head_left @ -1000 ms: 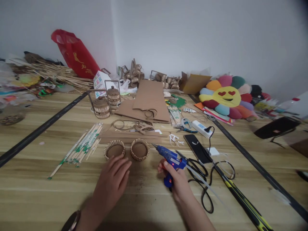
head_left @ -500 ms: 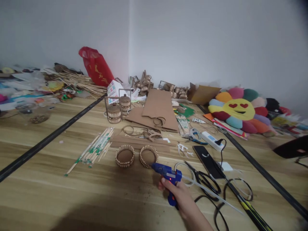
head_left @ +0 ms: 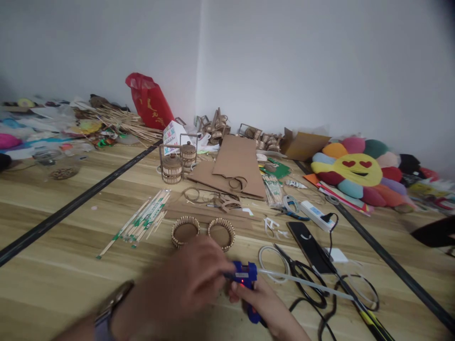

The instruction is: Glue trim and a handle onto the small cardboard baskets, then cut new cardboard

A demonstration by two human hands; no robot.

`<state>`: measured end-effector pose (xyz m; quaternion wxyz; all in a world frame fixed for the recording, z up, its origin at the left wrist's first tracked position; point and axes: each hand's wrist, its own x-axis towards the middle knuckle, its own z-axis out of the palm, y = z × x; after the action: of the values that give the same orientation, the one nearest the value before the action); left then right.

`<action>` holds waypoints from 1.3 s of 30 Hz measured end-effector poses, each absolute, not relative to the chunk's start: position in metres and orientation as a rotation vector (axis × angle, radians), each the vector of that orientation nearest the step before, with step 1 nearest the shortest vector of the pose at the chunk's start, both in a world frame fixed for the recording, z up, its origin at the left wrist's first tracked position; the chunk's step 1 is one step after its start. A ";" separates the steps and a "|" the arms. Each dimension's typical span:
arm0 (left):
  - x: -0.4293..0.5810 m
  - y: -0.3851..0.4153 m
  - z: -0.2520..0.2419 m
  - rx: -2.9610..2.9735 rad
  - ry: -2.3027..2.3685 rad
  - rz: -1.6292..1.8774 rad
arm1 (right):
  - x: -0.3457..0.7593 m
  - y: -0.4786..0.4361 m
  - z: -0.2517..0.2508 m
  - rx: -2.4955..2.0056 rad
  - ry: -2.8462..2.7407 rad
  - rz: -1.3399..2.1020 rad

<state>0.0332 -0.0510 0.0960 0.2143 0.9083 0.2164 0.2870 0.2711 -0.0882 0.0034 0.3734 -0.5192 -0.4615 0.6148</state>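
Observation:
My right hand (head_left: 263,303) is closed round the grip of a blue hot glue gun (head_left: 245,273), whose red light is on and whose clear glue stick (head_left: 305,282) juts out to the right. My left hand (head_left: 188,284), blurred by motion and with a watch on its wrist, covers the gun's nozzle; its fingers are smeared. Just beyond the hands, two round cardboard trays ringed with wooden sticks (head_left: 185,230) (head_left: 221,233) lie side by side on the wooden table (head_left: 53,279).
A bundle of wrapped chopsticks (head_left: 145,221) lies to the left. Black scissors (head_left: 302,274), a phone (head_left: 307,240), a power strip (head_left: 314,209) and black cables lie to the right. Cardboard sheets (head_left: 238,163), small finished baskets (head_left: 173,168), a flower pillow (head_left: 351,173) and a red bag (head_left: 151,102) stand behind.
My left hand left the view half a second ago and has come back in, now at the gun's nozzle. My right hand drew the glue gun nearer to me.

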 end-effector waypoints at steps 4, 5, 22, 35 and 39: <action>0.003 0.000 0.062 2.726 1.364 0.662 | 0.268 -0.088 0.008 -1.341 -1.185 1.539; -0.005 0.007 0.052 2.712 1.483 0.618 | 0.267 -0.087 0.010 -1.339 -1.153 1.525; -0.021 0.011 0.007 2.378 1.194 0.525 | 0.268 -0.055 0.007 -1.421 -0.845 1.472; -0.005 0.016 0.008 2.396 1.084 0.530 | 0.275 -0.073 0.008 -1.336 -0.959 1.403; -0.005 0.012 0.003 2.395 1.094 0.528 | 0.274 -0.074 0.005 -1.347 -0.988 1.385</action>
<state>-0.0048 0.0116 0.0029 0.2262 0.8687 0.3968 0.1915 0.2739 -0.0743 0.0049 0.4670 -0.5490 -0.4025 0.5644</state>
